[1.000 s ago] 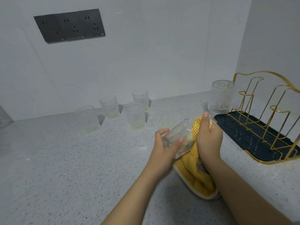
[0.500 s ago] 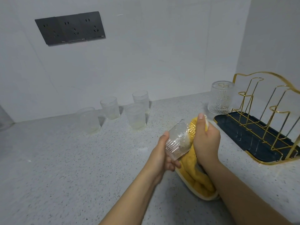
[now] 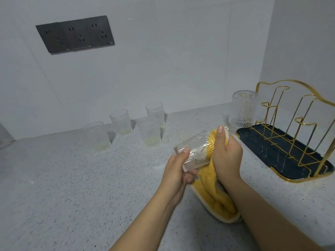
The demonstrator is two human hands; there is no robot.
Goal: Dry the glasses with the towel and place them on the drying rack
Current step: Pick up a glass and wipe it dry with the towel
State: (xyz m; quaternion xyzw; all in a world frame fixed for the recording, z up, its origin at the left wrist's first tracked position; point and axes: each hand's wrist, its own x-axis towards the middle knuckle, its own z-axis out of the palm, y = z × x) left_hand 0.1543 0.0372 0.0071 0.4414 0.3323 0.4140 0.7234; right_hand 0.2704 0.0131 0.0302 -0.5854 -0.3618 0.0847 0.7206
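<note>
My left hand [image 3: 178, 172] grips a ribbed clear glass [image 3: 193, 152] lying on its side above the counter, its mouth to the right. My right hand [image 3: 225, 153] holds a yellow towel [image 3: 213, 192] and has part of it stuffed into the glass's mouth; the rest hangs down to the counter. Several clear glasses stand upright at the back, among them one at the left [image 3: 98, 135], one behind [image 3: 121, 121] and one in front [image 3: 149, 131]. A gold wire drying rack [image 3: 297, 124] on a dark tray [image 3: 272, 151] stands at the right, with one patterned glass [image 3: 243, 111] upside down on its far end.
The speckled grey counter [image 3: 72, 187] runs into a corner of two white walls. A dark socket panel [image 3: 75, 33] is mounted on the back wall. A blurred pale object [image 3: 4, 136] shows at the far left edge.
My left hand has turned the glass, and its grip has shifted toward the glass's base. My right hand stays with the towel in the mouth, moving slightly up.
</note>
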